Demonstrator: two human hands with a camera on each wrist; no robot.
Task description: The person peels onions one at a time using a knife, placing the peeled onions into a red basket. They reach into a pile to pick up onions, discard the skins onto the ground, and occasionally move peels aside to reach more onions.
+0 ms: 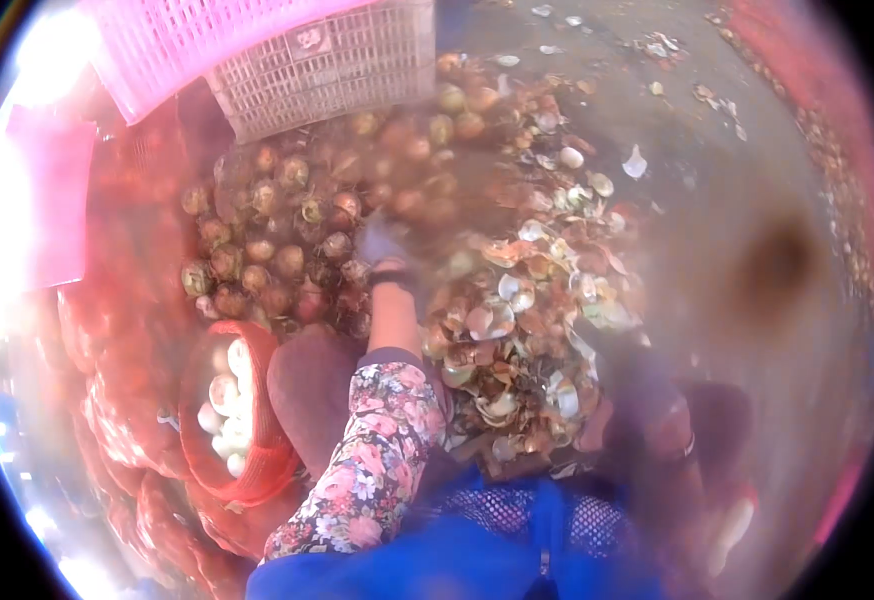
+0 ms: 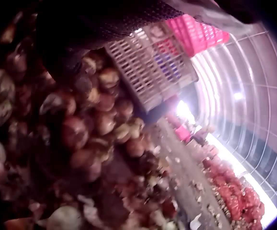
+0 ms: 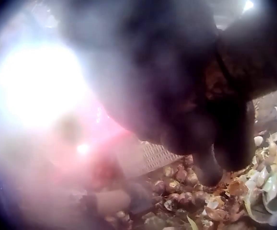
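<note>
Head view: a person sits over a floor (image 1: pixel 747 170) heaped with shellfish, with a blue apron (image 1: pixel 457 560) at 6 o'clock.
Left: the gloved left grip (image 1: pixel 382 243), at the end of a floral sleeve (image 1: pixel 377 460), reaches to 12 o'clock and touches the near edge of the whole scallops (image 1: pixel 277 250). Blur hides whether its fingers have closed on 1.
Right: the right grip (image 1: pixel 657 425) is a dark smear at 4 o'clock. In its wrist view the glove fills the lens, so I cannot tell if it holds anything.
Pile: the whole scallops lie from 10 to 12 o'clock, up against the white crate (image 1: pixel 327 70).
Discards: empty shells (image 1: pixel 527 330) spread from 1 to 3 o'clock, just beside the left forearm.
Bag: a red net bag (image 1: pixel 257 470) sits at 8 o'clock with its mouth open and pale round pieces inside.
Risk: the loosely stacked domes could slide if 1 is pulled from the edge. Broken rims could nick a glove. A slick shell could slip from a shallow pinch.
Materials: the whole scallops are brown-pink and domed, the open halves pearly and cupped. The crate is a stiff plastic lattice, the bag soft mesh.
</note>
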